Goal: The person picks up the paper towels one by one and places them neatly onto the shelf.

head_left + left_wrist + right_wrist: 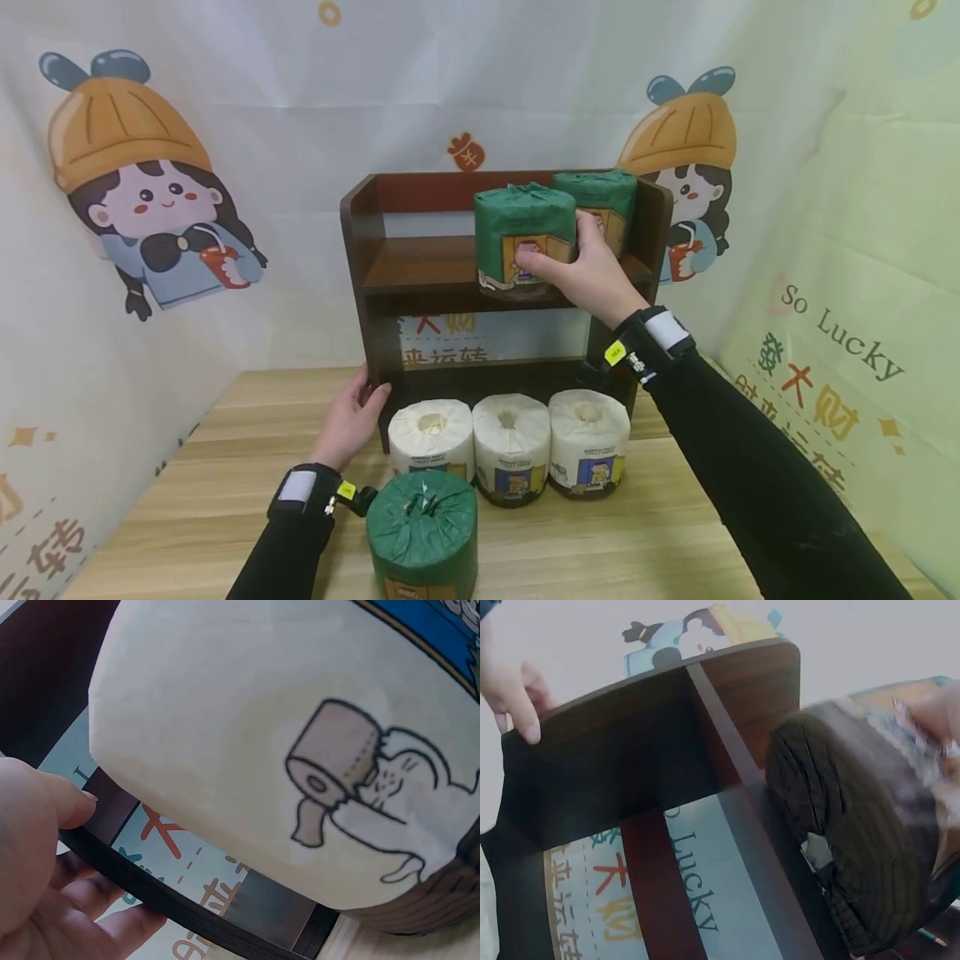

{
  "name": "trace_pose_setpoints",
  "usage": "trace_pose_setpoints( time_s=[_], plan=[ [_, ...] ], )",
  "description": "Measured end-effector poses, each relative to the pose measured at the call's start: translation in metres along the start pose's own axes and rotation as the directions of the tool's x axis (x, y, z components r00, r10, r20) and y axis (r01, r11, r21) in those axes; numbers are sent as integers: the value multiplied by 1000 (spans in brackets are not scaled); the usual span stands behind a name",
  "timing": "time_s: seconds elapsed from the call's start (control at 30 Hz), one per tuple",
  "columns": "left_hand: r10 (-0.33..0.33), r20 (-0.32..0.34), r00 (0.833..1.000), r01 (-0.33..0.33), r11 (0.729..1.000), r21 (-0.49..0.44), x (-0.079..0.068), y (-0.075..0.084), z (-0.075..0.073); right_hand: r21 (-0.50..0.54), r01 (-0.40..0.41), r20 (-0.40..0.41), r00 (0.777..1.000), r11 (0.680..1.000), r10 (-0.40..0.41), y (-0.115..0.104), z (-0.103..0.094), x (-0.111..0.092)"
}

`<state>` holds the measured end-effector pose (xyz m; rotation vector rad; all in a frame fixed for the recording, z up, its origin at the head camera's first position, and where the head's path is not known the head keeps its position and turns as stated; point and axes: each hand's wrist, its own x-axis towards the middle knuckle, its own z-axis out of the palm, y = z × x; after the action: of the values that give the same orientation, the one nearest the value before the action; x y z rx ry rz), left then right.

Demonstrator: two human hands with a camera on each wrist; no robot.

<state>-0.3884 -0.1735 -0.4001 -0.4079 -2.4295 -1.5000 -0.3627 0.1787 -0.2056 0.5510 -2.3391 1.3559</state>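
Note:
My right hand (592, 271) grips a green-wrapped toilet paper roll (517, 212), thumb across its front. The roll is at the upper board of a dark brown wooden shelf (420, 258); its dark underside (855, 825) shows in the right wrist view. Behind and right of it, a second green toilet paper roll (603, 187) stands on that board. My left hand (351, 421) holds the shelf's left side panel low down. In the left wrist view, its thumb and fingers lie on opposite sides of the panel edge (135, 879).
Three white-wrapped toilet paper rolls (512, 442) stand in a row before the shelf's base. Another green roll (422, 517) stands nearer, at the front of the wooden table (660, 533). Printed cloth (300, 167) hangs behind and at the sides.

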Motion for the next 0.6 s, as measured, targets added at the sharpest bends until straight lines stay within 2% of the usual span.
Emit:
trace_pose_setpoints(
  time_s=[0.1, 0.2, 0.33, 0.5, 0.6],
  plan=[
    [4, -4, 1000, -4, 1000, 7, 0, 0, -1, -91, 5, -48, 999, 996, -9, 0, 4, 2],
    [1, -4, 1000, -1, 1000, 13, 0, 0, -1, -119, -18, -86, 996, 993, 7, -1, 8, 3],
    [-9, -2, 1000, 9, 1000, 7, 0, -1, 0, -144, -34, -107, 994, 989, 19, -2, 12, 5],
    [-14, 2, 1000, 14, 1000, 4, 0, 0, -1, -230, -42, -118, 993, 972, 15, -2, 15, 5],
    [-15, 5, 1000, 15, 1000, 5, -1, 1, -1, -214, -43, -117, 993, 976, 18, -3, 17, 2]
  ],
)
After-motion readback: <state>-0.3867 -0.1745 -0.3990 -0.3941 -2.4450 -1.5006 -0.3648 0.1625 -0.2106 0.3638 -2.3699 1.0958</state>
